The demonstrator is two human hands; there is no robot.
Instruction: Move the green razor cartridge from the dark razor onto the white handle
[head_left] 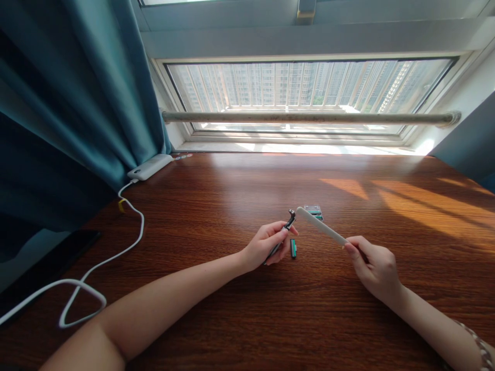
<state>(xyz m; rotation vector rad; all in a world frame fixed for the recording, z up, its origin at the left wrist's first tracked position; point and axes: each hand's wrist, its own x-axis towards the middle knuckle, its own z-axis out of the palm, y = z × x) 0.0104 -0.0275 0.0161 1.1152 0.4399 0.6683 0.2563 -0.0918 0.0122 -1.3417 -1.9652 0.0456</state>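
My left hand [273, 243] is closed round a razor handle [288, 222], its dark head end pointing up and away from me, with no blade cartridge on it. Between the thumb and fingers of my right hand [373, 265] is the end of a flat, pale stick with a rounded tip [323, 226], like a nail file. Its tip is close to the razor's head; I cannot tell whether they touch. A black and green razor cartridge [293, 248] lies on the table just right of my left hand. Behind the stick sits a clear case with cartridges [313, 210], partly covered.
The brown wooden table [216, 196] reaches to a window with a metal rail [309, 118] across it. At the left are a blue curtain [93, 77], a white power bank-like device [150, 167] with a white cable [142, 221], and a dark flat screen [50, 263].
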